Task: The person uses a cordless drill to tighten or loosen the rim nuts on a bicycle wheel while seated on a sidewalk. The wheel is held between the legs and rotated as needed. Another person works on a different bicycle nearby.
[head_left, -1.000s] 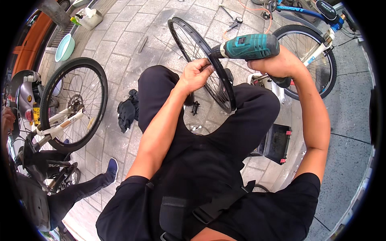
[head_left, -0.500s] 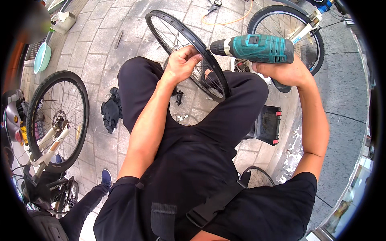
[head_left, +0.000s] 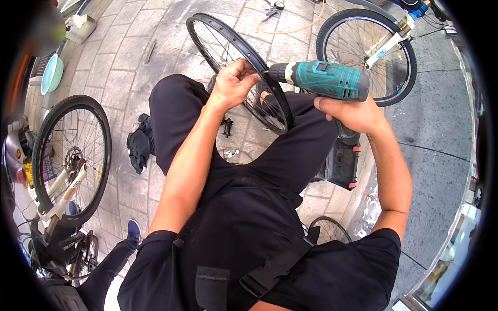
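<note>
Plastic-shelled teal drill [head_left: 329, 79] clenched by right hand [head_left: 350, 113], chuck [head_left: 280, 72] aimed left, long axis crosswise, curved black rim [head_left: 248, 53] pinched by left hand [head_left: 232, 85]

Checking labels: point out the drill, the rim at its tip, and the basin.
Drill [head_left: 329, 80]: head view, on the teal housing.
Rim [head_left: 247, 52]: head view, on the black outer face, above the drill tip.
Basin [head_left: 51, 75]: head view, on its bare inside.

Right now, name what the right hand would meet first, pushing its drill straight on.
The black wheel rim, probably: the drill in the right hand points at it, tip touching or nearly so; depth is unclear.
</note>
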Motion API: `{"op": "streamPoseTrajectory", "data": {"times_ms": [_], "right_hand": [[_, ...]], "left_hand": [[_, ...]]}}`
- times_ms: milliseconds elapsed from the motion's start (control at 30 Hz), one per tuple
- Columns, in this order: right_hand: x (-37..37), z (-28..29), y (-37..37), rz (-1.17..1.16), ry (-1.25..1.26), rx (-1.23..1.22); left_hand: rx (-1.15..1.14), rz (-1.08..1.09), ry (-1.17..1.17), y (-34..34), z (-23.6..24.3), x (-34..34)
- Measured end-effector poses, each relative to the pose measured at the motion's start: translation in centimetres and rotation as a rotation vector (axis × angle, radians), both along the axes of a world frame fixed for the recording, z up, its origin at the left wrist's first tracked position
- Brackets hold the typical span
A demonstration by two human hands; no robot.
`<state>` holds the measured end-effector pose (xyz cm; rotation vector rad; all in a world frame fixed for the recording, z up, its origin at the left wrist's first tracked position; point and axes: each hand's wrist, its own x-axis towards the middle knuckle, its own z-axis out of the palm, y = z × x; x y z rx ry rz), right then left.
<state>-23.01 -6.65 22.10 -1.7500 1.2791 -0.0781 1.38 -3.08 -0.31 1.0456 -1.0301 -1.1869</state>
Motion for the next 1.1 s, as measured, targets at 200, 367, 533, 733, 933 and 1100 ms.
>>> {"op": "streamPoseTrajectory", "data": {"times_ms": [200,367,533,733,933,1100], "right_hand": [[0.9,0.3,1.3,-0.076,0.017,0.002],[0.6,0.7,1.5,-0.060,0.059,-0.028],[0.6,1.0,1.6,0.020,0.113,-0.135],[0.4,1.2,1.3,0.067,0.088,-0.138],[0.6,1.5,1.0,0.062,0.104,-0.096],[1.0,1.4,1.4,0.002,0.118,-0.053]], "left_hand": [[0.018,-0.020,0.093,-0.4,0.0,-0.5],[0.024,-0.022,0.065,0.0,0.5,-0.9],[-0.002,0.019,0.073,0.1,0.0,-1.1],[0.020,0.021,-0.050,0.4,0.2,-0.7],[0.009,0.047,0.072,0.3,0.1,-1.2],[0.057,0.073,0.059,0.5,0.0,-1.2]]}}
